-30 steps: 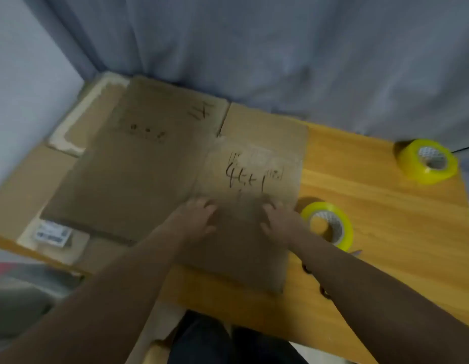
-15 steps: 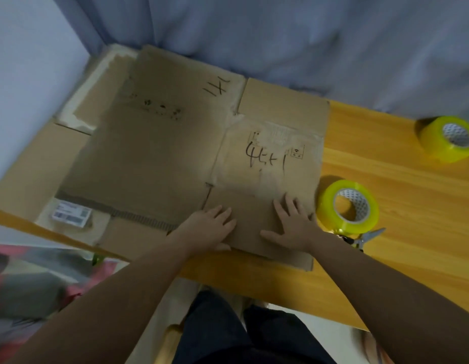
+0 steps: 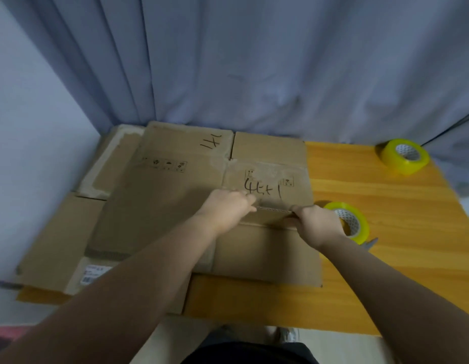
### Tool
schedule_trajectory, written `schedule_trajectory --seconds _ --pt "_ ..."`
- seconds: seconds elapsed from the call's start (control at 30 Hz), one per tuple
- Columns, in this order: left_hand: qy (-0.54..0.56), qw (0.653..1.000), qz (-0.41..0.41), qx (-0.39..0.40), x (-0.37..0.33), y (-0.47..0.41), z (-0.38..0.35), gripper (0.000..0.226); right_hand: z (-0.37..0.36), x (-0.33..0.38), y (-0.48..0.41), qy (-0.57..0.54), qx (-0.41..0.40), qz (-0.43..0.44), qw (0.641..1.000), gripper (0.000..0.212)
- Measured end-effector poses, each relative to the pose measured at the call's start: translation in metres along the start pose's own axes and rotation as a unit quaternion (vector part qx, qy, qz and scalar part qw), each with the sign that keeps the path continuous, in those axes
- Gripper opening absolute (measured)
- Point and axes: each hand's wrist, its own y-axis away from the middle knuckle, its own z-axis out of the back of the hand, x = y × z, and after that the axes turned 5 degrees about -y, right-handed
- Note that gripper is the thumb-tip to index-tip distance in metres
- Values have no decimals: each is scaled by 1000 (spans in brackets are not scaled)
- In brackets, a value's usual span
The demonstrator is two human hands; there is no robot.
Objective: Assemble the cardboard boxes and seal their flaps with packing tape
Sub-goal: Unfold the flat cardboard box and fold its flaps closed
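A flattened brown cardboard box with black handwriting lies on the wooden table, on top of other flat cardboard. My left hand and my right hand both pinch the near edge of its upper panel, which is lifted so its corrugated edge shows. Under that panel another cardboard layer lies flat toward me. A yellow tape roll sits just right of my right hand, partly hidden by it. A second yellow tape roll stands at the table's far right.
More flat cardboard with a white label is stacked at the left, overhanging the table edge. Scissors peek out beside the near tape roll. A grey-blue curtain hangs right behind the table.
Both hands went from lying flat on the cardboard to pinching the edge of its top panel and lifting it. The camera view tilted upward.
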Motion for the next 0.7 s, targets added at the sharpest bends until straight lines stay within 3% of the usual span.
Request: schedule_trajectory --seconds 0.13,0.2,0.33,0.47,0.53,0.6,0.7 --pt "28 999 31 -20 10 11 9 31 24 5 -1 6 -59 -13 998 21" --pt "54 995 71 -48 17 20 17 45 47 4 -1 -3 -89 -16 996 22" --pt "45 976 138 -164 31 31 54 71 103 7 1 35 -195 -20 980 27" --pt "28 946 153 -283 45 39 98 73 172 21 -4 37 -287 -42 956 27" --pt "34 957 136 -253 49 41 121 78 204 27 -11 11 -309 -50 950 26" --pt "62 977 120 -165 51 40 143 85 230 33 -17 -26 -319 -60 946 26" --pt "-12 987 112 -112 51 30 163 76 256 40 -21 -59 -324 -68 942 25"
